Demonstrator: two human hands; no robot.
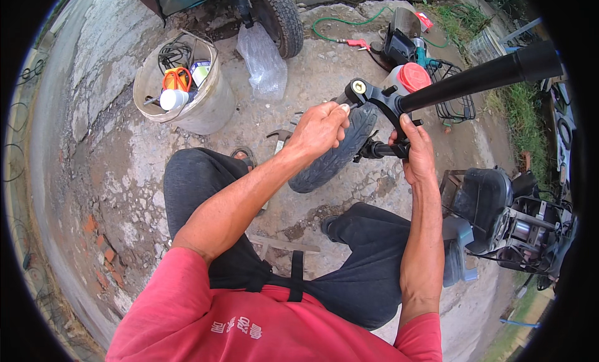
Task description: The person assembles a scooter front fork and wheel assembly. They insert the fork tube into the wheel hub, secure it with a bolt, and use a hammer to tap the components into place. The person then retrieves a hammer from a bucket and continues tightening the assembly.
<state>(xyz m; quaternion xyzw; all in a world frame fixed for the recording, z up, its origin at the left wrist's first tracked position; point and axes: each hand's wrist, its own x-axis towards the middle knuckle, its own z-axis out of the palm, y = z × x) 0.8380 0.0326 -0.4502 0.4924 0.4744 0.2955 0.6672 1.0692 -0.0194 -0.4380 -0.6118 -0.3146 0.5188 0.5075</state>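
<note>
The grip of the left hand point(319, 128) is closed in a fist around a slim tool whose tip meets the black metal fork bracket point(380, 99), a flat, angular yoke with a round brass-coloured bolt head point(359, 86) at its left end. The grip of the right hand point(417, 151) is clamped on the same bracket from below, thumb pressed up against its underside where the long matte black tube point(480, 78) runs off to the upper right. Just beneath the bracket sits a small black rubber tyre point(337, 156) with fine ribbed tread, held above the cracked, stained concrete ground point(106, 175) in front of the person's knees. To the upper left stands a scuffed cream plastic bucket point(212, 109) holding orange-handled scissors point(177, 79), a white bottle and black cable. A crumpled clear plastic bag point(262, 62) lies beside a larger knobbly tyre point(284, 19). Behind the bracket is a white container with a round red cap point(414, 76), and a green hose point(340, 25) curls beyond it.
</note>
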